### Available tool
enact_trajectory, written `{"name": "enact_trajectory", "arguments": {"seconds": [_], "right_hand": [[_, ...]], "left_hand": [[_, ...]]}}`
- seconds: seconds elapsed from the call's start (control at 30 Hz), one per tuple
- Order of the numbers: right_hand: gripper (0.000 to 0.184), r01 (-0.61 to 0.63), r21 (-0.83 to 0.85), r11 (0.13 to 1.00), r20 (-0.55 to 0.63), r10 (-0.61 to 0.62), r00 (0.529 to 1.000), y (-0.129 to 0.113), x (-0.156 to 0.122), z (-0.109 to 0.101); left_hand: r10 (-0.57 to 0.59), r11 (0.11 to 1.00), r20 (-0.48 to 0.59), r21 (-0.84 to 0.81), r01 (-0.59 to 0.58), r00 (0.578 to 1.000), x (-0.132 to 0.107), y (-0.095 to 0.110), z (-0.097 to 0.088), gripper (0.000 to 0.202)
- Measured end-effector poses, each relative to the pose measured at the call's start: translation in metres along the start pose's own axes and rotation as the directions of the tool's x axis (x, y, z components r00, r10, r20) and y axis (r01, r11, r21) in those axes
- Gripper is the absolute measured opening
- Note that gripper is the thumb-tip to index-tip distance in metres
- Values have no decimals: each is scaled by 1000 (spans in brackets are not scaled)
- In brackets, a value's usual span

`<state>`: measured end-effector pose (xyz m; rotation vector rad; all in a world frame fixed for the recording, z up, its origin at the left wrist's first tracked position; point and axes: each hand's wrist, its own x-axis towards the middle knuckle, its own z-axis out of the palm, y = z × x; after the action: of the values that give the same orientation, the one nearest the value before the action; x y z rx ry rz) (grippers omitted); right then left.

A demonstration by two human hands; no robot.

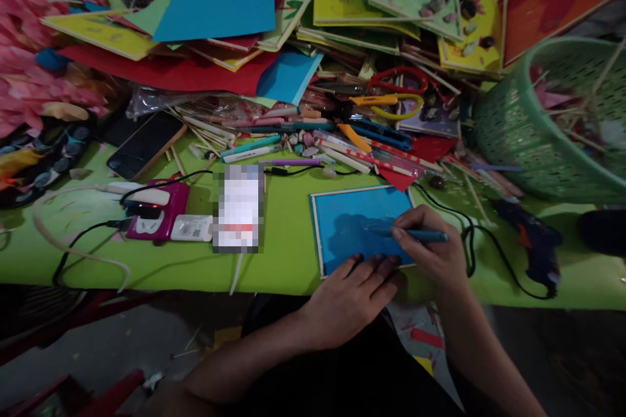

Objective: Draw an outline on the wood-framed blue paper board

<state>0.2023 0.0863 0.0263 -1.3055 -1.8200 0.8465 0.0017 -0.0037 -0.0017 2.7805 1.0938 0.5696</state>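
Note:
A blue card (337, 215) edged with pale thin sticks lies on the green table in front of me. My left hand (355, 296) rests on its lower edge with the fingers stretched out flat. My right hand (435, 241) is closed round a blue pen (425, 235), held low over the card's right part. The pen's tip points left, near some faint marks on the blue surface; whether it touches the card I cannot tell. Part of the card's lower right is hidden by my hands.
Left of the card are a phone (238, 208) with a blurred screen and a pink power strip (159, 208) with cords. A glue gun (531, 241) and a green basket (513, 124) stand right. Pens, scissors (401, 81) and framed cards (215, 10) crowd the back.

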Motion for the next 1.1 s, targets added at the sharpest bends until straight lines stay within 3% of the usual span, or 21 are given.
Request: {"name": "enact_trajectory", "arguments": {"seconds": [0.3,0.53,1.1], "right_hand": [[12,0,15,1000,-84,2,996,7,-4,-1],[11,20,-65,998,-79,-25,997,3,-1,0],[12,33,-73,997,-67,-38,997,2,0,1]], "left_hand": [[-5,1000,8,18,5,1000,0,1,0,40],[2,1000,9,23,-2,1000,0,0,-2,40],[-5,1000,8,11,5,1000,0,0,1,40]]}}
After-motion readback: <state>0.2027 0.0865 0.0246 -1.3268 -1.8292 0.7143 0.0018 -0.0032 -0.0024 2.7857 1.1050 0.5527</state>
